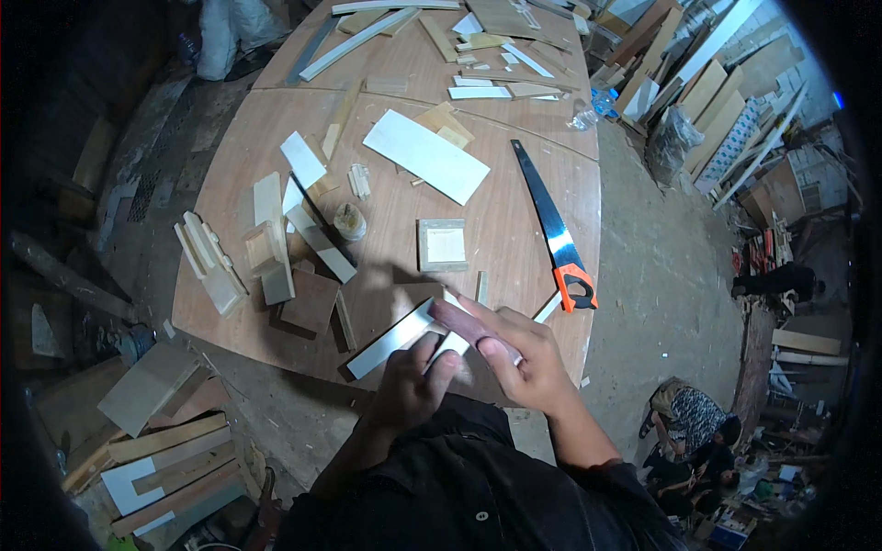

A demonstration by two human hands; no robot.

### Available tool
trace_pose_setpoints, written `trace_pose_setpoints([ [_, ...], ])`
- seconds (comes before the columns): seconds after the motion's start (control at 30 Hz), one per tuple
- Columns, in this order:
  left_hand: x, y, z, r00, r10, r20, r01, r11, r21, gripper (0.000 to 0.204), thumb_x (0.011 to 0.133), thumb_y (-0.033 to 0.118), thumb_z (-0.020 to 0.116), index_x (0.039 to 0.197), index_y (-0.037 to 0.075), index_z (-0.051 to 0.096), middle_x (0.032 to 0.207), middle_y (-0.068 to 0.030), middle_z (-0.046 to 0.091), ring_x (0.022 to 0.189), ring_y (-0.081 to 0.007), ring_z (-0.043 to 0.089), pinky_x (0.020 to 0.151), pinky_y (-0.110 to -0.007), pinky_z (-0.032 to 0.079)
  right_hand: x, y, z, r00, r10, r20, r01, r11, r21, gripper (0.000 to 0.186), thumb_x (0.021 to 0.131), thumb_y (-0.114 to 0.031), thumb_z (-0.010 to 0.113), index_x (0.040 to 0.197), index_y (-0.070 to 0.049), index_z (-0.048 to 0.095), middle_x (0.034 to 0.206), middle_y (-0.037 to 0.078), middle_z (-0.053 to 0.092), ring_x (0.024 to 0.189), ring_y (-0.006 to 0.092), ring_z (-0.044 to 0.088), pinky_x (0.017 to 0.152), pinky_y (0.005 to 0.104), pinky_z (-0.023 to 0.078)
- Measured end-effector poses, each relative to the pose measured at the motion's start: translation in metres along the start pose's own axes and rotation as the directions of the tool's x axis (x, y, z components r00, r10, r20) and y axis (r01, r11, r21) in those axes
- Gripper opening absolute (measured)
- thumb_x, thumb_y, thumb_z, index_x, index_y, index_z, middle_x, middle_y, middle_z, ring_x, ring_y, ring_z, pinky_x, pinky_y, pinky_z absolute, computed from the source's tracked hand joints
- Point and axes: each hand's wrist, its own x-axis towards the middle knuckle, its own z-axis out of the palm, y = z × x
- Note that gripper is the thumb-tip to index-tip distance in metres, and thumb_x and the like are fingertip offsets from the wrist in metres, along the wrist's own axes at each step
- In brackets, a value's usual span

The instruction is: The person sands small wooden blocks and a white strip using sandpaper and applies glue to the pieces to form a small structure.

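My left hand [413,381] is closed around a narrow white strip of board [451,346], its thumb lying along the near side. In my right hand [528,358] is a reddish-brown strip [459,323], possibly folded sandpaper, pinched between thumb and fingers and pressed against the white strip. Just beyond my left hand a longer white board [390,342] slants across the table's near edge; whether it joins the held strip is hidden. A small square wooden frame piece [442,245] lies ahead of my hands. To the right rests a handsaw [551,225] with an orange and black handle.
The wooden table [505,202] also bears a large white panel [426,156], a jar [349,221] with a dark stick across it, and grooved wood pieces [211,262] at left. Offcuts [165,468] are piled lower left. People [689,427] are on the floor at right.
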Motion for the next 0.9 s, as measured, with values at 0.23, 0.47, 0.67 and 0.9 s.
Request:
trace_pose_setpoints([
  [0.23,0.003,0.02,0.0,0.958,-0.16,0.236,0.163,0.987,0.008,0.023,0.095,0.024,0.06,0.092,0.001,0.061,0.07,-0.0163,0.064,0.067,-0.032,0.066,0.062,-0.039,0.05,0.0,-0.002,-0.014,0.995,0.063,0.08,-0.066,0.998,0.026,0.044,0.093,-0.018,0.06,0.135,-0.006,0.059,0.074,0.016,0.057,0.063,0.0297,0.056,0.062,0.0354,0.046],
  [0.47,-0.002,0.008,0.01,0.998,-0.07,0.008,0.07,0.994,-0.083,0.028,0.096,0.029,0.06,0.09,0.001,0.061,0.069,-0.0189,0.061,0.064,-0.0396,0.061,0.06,-0.04,0.049,-0.017,0.0,-0.015,0.998,0.055,0.017,-0.055,0.998,0.038,0.043,0.094,-0.017,0.058,0.135,-0.007,0.059,0.075,0.016,0.057,0.065,0.0289,0.057,0.064,0.0351,0.047],
  [0.67,0.0,-0.002,0.003,0.95,-0.298,0.087,0.309,0.937,-0.162,0.028,0.097,0.03,0.059,0.094,0.003,0.062,0.071,-0.0174,0.064,0.068,-0.0387,0.066,0.061,-0.043,0.049,-0.025,0.005,-0.02,0.995,0.095,0.003,-0.095,0.991,0.093,0.042,0.094,-0.018,0.059,0.135,-0.009,0.06,0.075,0.015,0.057,0.063,0.0263,0.055,0.062,0.0348,0.046],
  [0.9,0.002,0.0,-0.001,0.921,-0.377,0.098,0.383,0.828,-0.409,0.028,0.101,0.027,0.056,0.09,0.001,0.061,0.063,0.0027,0.054,0.061,-0.0045,0.052,0.053,-0.025,0.04,-0.03,0.021,-0.041,0.995,0.089,-0.053,-0.087,0.995,0.043,0.045,0.095,-0.017,0.057,0.138,-0.006,0.056,0.085,0.017,0.061,0.072,0.0244,0.058,0.072,0.034,0.047],
])
